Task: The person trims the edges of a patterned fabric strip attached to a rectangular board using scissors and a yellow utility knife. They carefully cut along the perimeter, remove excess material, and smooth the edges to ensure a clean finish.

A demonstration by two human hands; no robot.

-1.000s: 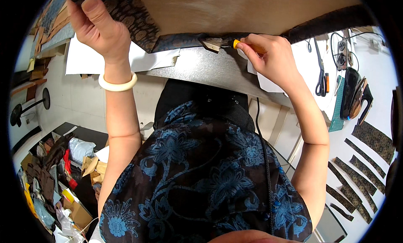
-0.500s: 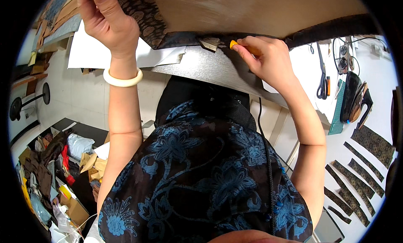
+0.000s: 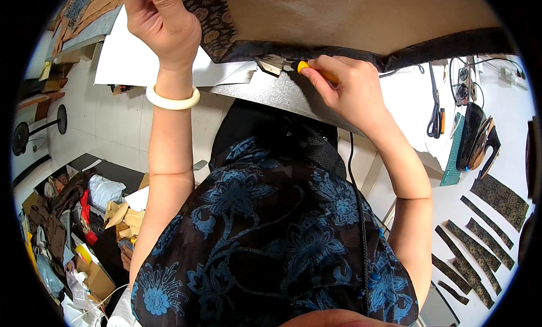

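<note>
My right hand (image 3: 353, 87) is closed around the yellow handle of a scraper (image 3: 303, 66). Its flat metal blade points left, against the dark edge of a large brown panel (image 3: 361, 19). Dark patterned fabric (image 3: 208, 22) runs along the panel's left side. Raised left of that fabric is my left hand (image 3: 166, 33), with a cream bangle (image 3: 173, 103) on the wrist. Its fingers are bent and their tips are cut off by the picture's upper edge, so what they hold, if anything, is hidden. White paper (image 3: 118, 61) lies beneath this hand.
The grey metallic table edge (image 3: 271, 95) runs in front of me. On the right are scissors (image 3: 435, 121), a green cutting mat (image 3: 454, 157), an iron (image 3: 485, 146) and several patterned fabric strips (image 3: 471, 270). A heap of scraps and bags (image 3: 79, 236) stands at the lower left.
My right hand has moved a little left with the scraper, and more of the blade shows. My left hand has shifted right and slightly up, its fingertips leaving the picture.
</note>
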